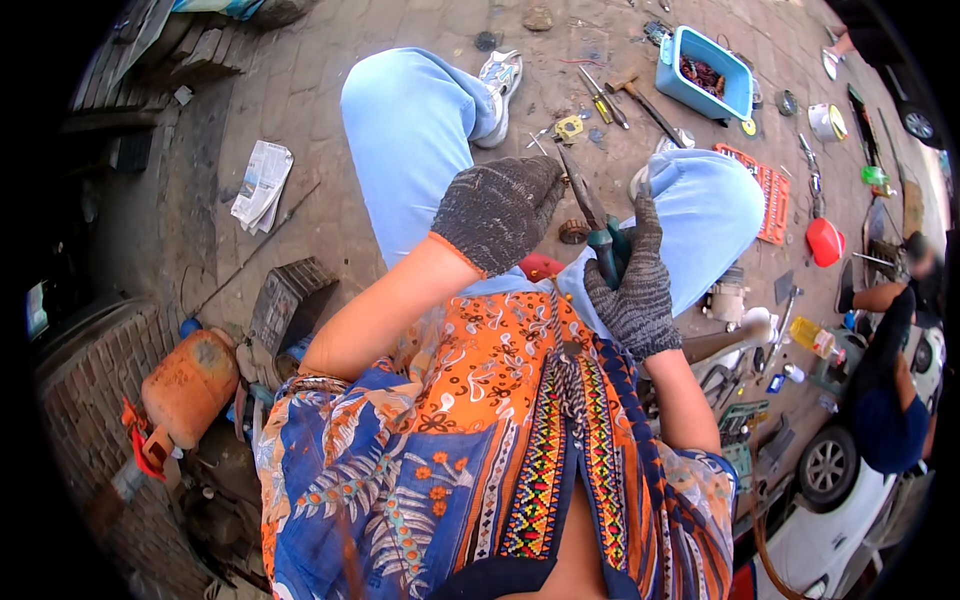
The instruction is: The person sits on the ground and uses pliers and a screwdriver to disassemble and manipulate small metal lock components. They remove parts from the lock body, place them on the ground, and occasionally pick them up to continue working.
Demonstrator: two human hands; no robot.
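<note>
My right hand (637, 285), in a dark grey knit glove, grips snips (603, 240) by their dark green handles. Their long dark metal blades point away from me, up and to the left. My left hand (500, 208), in a matching glove with an orange cuff, is closed just left of the blades. Whatever is pinched in its fingertips is too small or hidden to name. Below the blades, between my legs, sits a small round ribbed brown part (573, 232).
Ahead lie a hammer (648, 108), screwdrivers (604, 100) and a yellow piece (569, 127). A blue basin (738, 88) holds reddish-brown scrap. Rightward are an orange-red tool case (774, 205), a red bowl (825, 242) and another person (888, 400). Leftward are newspaper (263, 185) and a rusty tank (190, 388).
</note>
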